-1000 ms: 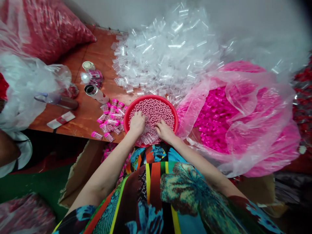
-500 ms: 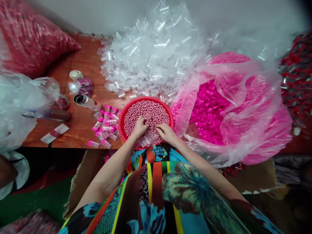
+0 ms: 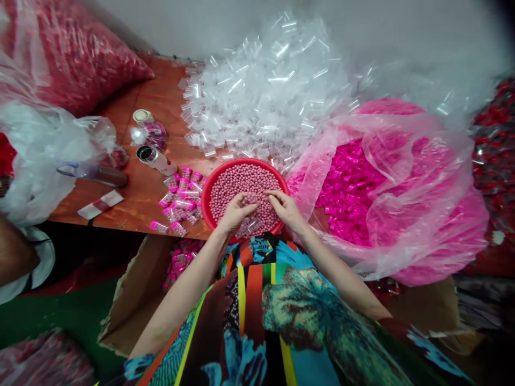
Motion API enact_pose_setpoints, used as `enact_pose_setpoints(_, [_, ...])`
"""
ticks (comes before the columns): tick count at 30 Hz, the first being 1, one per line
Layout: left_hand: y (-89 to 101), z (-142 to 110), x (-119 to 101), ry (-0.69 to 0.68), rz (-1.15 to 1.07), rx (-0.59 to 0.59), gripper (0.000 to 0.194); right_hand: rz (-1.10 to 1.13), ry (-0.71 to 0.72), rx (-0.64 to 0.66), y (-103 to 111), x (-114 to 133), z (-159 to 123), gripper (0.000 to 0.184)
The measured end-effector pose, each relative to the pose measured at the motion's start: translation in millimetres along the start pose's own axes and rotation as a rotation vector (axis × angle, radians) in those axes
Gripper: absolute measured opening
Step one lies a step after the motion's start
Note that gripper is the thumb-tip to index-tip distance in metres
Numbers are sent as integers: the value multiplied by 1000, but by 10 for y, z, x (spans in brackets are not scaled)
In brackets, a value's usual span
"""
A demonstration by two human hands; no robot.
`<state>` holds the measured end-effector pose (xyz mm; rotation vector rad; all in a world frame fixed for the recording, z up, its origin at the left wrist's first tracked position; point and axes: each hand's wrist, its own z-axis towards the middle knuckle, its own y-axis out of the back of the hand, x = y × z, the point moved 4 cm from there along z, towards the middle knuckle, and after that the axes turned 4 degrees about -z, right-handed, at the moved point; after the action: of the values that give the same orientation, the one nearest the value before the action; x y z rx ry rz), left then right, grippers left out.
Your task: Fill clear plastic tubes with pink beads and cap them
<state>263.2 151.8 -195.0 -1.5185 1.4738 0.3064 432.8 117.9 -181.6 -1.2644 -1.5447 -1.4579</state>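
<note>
A red bowl (image 3: 209,187) full of small pink beads (image 3: 237,182) sits at the table's near edge. My left hand (image 3: 235,213) is raised just over its near side, fingers curled round a small clear tube (image 3: 250,199). My right hand (image 3: 286,208) is beside it, fingers pinched at the tube's end. Several empty clear tubes (image 3: 249,227) lie in the bowl under my hands. Filled tubes with pink caps (image 3: 181,201) lie left of the bowl.
A heap of clear tubes (image 3: 265,96) lies behind the bowl. A plastic bag of pink caps (image 3: 362,182) is on the right. Left are an open can (image 3: 155,158), scissors (image 3: 92,170) and bags. A cardboard box (image 3: 137,295) with filled tubes stands below the table edge.
Both hands have lifted out of the beads and come together over the bowl, the left now holding a clear tube. The camera shifted slightly.
</note>
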Motion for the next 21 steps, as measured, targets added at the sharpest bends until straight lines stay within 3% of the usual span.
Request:
enact_pose_setpoints(5, [-85,-47,47,152,13,106,48,-65,122,88,60,149,21,31])
enact_pose_setpoints(7, [-84,-37,72,200,22,109,59,-88,149,131,32,176,23,28])
enact_pose_setpoints(13, [-91,-28,117,201,127,110,77,-45,169,289,-36,159,3,17])
enact_pose_setpoints(17, [-153,-48,133,198,113,65,66,47,133,277,-50,106,4,17])
enact_pose_setpoints(21, [-219,-77,131,193,-48,107,47,155,93,224,-35,86,-5,24])
